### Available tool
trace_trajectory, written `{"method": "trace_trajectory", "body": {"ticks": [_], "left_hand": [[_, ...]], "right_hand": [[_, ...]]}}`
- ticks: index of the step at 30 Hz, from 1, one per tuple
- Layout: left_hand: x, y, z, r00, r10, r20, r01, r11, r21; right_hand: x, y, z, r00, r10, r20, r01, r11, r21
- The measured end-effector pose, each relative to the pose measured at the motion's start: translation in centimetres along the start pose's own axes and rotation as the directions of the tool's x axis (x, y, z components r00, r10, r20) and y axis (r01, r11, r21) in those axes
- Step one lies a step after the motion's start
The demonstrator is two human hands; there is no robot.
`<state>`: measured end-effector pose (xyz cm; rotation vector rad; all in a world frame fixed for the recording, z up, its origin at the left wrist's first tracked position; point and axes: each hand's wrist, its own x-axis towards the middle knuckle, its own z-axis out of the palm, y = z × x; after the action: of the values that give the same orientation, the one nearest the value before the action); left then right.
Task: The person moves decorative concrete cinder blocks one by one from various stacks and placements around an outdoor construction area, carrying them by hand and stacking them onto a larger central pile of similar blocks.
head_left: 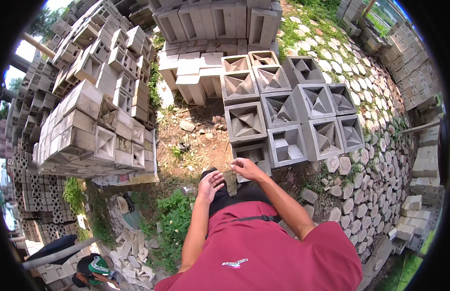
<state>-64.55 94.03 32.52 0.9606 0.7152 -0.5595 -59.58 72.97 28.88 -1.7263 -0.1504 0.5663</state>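
My left hand [212, 185] is held in front of my body, fingers spread and palm turned up, with nothing in it. Close by on its right, my right hand [246, 169] has loosely bent fingers, the thumb a little apart, and no object shows in it. Nearest to that hand is a grey hollow concrete block [255, 154] with a slanted inner shape, partly covered by the hand and arm. Whether they touch cannot be told. Beyond it stand several more square blocks [285, 145] with pyramid-like hollows, grouped in rows.
A tall stack of weathered blocks [77, 138] rises at left. Pale rectangular blocks [212, 24] are piled at the far middle. Hexagonal pavers [365, 169] cover the ground at right. Leafy plants [174, 218] and rubble [132, 257] lie at lower left, near another person [98, 266] bending down.
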Motion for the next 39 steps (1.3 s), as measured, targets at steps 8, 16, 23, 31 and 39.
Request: {"method": "trace_trajectory", "body": {"ticks": [8,16,23,31,39], "left_hand": [[12.9,1.5,2.2,0.940,-0.334,0.061,0.294,0.891,0.345],[23.2,-2.3,1.2,0.846,-0.522,-0.111,0.383,0.447,0.808],[22.5,-3.2,7.4,0.906,-0.406,0.116,-0.210,-0.196,0.958],[24.5,-4.5,9.9,0.528,-0.102,0.843,-0.762,-0.496,0.417],[29.4,-7.0,8.3,0.869,-0.315,0.381,-0.494,-0.517,0.699]], "right_hand": [[-5.7,6.4,-1.1,0.817,0.473,-0.329,-0.251,0.806,0.536],[-5.0,11.2,3.3,0.058,0.932,-0.357,-0.076,0.360,0.930],[-3.6,20.7,6.6,-0.004,0.787,-0.617,-0.427,0.557,0.713],[-1.8,20.4,4.6,0.029,0.885,-0.465,-0.448,0.427,0.785],[-1.2,22.9,8.5,0.029,0.856,-0.516,-0.232,0.508,0.830]]}}
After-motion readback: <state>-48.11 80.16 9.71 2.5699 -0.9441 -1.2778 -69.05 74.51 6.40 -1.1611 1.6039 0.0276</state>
